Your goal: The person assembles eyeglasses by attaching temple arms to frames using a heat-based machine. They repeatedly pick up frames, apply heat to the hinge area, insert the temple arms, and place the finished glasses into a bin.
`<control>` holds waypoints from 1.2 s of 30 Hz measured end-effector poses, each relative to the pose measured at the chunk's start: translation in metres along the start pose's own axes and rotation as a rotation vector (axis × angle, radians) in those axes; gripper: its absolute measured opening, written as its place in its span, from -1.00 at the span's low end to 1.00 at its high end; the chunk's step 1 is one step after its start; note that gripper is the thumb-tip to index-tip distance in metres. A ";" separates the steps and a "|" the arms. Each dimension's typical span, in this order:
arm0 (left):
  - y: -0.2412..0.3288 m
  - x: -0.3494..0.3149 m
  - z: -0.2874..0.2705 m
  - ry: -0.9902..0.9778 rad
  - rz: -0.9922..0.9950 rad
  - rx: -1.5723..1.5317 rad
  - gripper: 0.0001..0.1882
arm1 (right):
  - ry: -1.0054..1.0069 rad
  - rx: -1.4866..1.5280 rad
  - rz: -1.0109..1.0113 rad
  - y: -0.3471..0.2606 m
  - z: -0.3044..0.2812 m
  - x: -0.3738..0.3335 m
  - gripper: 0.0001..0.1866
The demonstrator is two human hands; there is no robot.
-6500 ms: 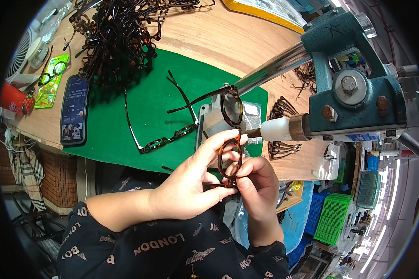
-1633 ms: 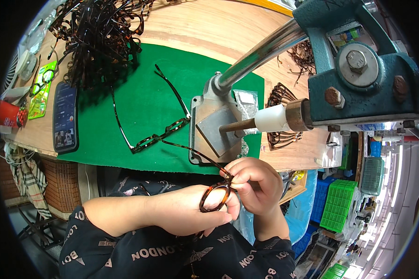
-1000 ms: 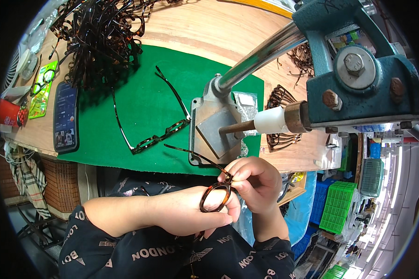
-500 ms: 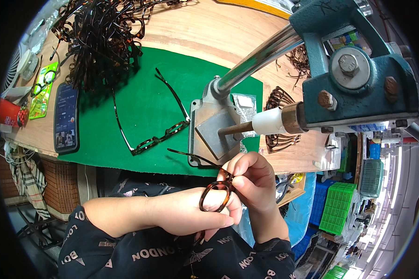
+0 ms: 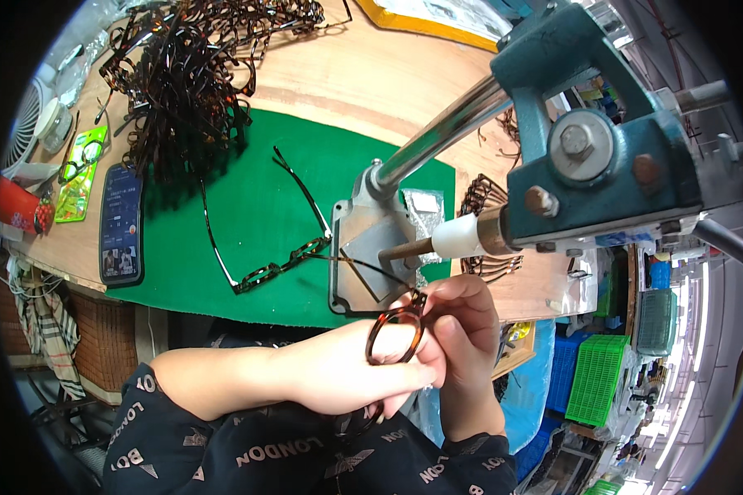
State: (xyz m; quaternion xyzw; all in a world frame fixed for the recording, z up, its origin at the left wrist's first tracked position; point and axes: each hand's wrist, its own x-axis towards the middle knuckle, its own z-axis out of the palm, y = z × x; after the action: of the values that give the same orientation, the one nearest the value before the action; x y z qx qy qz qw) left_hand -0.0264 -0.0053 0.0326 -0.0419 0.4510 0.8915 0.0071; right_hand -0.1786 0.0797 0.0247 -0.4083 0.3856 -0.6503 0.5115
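A tortoiseshell eyeglass frame [image 5: 373,340] is held just in front of the hand press [image 5: 603,148], with one round rim turned upward. My left hand [image 5: 351,365] is closed around the frame's front, its thumb below the raised rim. At the hinge end, my right hand [image 5: 464,330] has its fingers bent close to the frame; part of its grip is hidden. One dark temple arm [image 5: 363,262] reaches left from there, across the press's base. A second eyeglass frame [image 5: 266,271] lies on the green mat [image 5: 177,272] with its temples unfolded.
A large heap of tortoiseshell frames [image 5: 186,91] covers the far left. By the left edge are a phone [image 5: 121,223], a green packet [image 5: 76,194] and a red container [image 5: 23,206]. More frames [image 5: 483,195] lie behind the press's white-collared ram [image 5: 456,238]. Green crates [image 5: 598,379] stand at right.
Both hands and the held frame have shifted slightly right in the picture. The view has moved a little too. My right fingers have changed position at the hinge.
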 end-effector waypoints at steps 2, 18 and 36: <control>0.007 0.009 -0.002 0.006 0.089 0.035 -0.77 | 0.034 -0.138 -0.064 -0.008 -0.007 -0.001 -0.76; 0.028 0.053 -0.010 0.096 0.149 0.057 -0.62 | 0.402 -0.077 -0.040 -0.004 -0.057 -0.038 -0.88; 0.027 0.060 0.006 0.142 0.168 -0.095 -0.56 | 0.332 -0.438 -0.272 -0.041 -0.050 -0.022 -0.92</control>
State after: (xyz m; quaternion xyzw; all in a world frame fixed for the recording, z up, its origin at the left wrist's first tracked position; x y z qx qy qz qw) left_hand -0.0880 -0.0183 0.0533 -0.0672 0.4097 0.9040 -0.1017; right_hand -0.2356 0.1127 0.0406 -0.4450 0.5369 -0.6720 0.2493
